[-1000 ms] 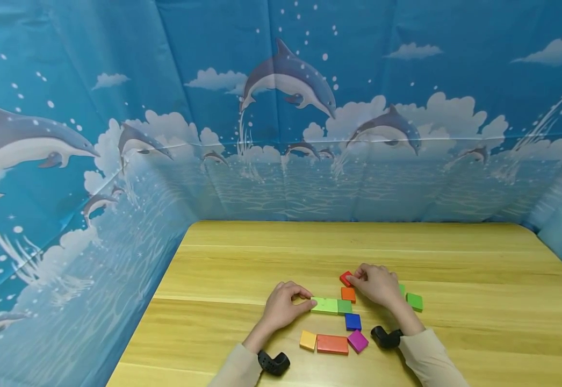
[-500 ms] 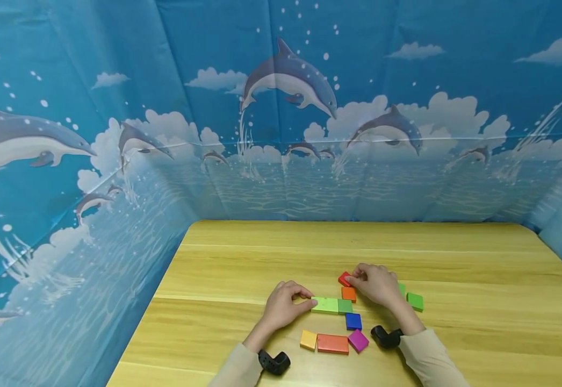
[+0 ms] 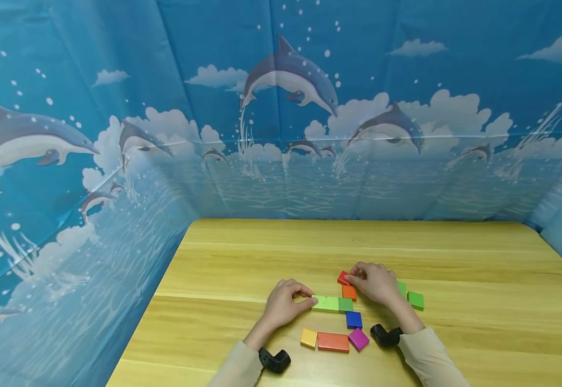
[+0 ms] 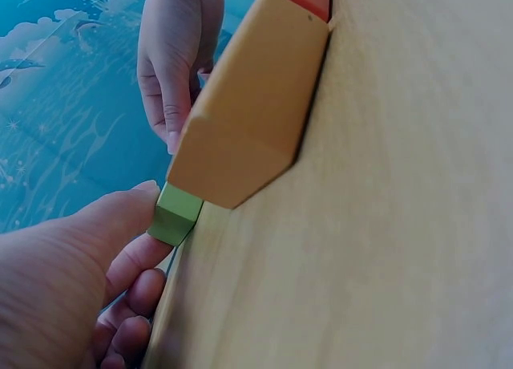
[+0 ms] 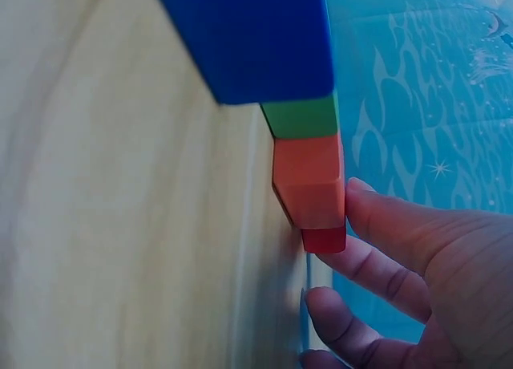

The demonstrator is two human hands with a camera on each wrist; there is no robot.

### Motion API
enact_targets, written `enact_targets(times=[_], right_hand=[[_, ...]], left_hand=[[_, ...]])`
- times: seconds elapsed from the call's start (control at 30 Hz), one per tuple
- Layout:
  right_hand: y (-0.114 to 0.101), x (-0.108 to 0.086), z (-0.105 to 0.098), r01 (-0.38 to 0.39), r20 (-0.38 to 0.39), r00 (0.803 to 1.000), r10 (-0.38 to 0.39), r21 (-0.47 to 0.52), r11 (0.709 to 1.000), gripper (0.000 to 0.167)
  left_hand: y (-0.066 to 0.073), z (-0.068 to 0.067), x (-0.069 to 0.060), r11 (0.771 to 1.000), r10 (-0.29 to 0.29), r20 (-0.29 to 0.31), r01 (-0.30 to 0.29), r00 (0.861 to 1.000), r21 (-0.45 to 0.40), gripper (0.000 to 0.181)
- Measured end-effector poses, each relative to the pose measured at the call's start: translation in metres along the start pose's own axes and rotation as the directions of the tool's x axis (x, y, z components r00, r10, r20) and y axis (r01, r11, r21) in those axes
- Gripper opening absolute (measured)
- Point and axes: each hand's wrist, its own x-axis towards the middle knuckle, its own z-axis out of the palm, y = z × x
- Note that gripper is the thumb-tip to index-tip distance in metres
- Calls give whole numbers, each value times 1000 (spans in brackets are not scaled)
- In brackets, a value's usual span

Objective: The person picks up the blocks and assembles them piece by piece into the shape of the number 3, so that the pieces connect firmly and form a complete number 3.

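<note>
My left hand (image 3: 283,305) has its thumb and index finger on the left end of the long light green block (image 3: 326,303), pinching it. A darker green square block (image 3: 345,305) adjoins that block's right end. My right hand (image 3: 375,282) pinches a small red block (image 3: 343,277) between thumb and index finger. Just below the red block lies an orange square block (image 3: 349,293), above the darker green one. In the right wrist view, the orange block (image 5: 309,180) partly hides the red block (image 5: 325,240). The left wrist view shows the light green block's end (image 4: 175,216) at my fingertips.
Below the green blocks lie a blue square block (image 3: 354,320), a magenta one (image 3: 358,339), a long red-orange block (image 3: 333,342) and a yellow-orange one (image 3: 308,338). A green block (image 3: 415,300) and another, partly hidden, lie beyond the right wrist. A dolphin-print curtain (image 3: 271,177) borders the wooden table (image 3: 242,247).
The red block and my right fingertips have shifted slightly left relative to the orange block. My left hand and the other blocks have stayed in place.
</note>
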Motion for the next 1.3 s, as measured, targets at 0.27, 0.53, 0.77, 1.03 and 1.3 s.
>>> enact_targets(times=[0.27,0.53,0.77,1.03,1.3], right_hand=[[0,0,0,11,1,1000,-11,0,1000,16],[-2,0,0,11,-7,1000,-11,5,1000,16],[1,0,0,22,-24,999,-22,6,1000,21],[17,-7,-18,41,-104,994,-36,47,998,29],[48,-23,-54,18,-26,1000,-16,63,998,36]], left_hand=[[-1,1,0,1000,14,-7,-14,1000,13,22],[1,-1,1,1000,-3,1,3,1000,13,22],[0,-1,1,1000,8,-6,-8,1000,12,22],[2,1,2,1000,2,2,-2,1000,1,21],[1,0,1,1000,-7,2,7,1000,2,21]])
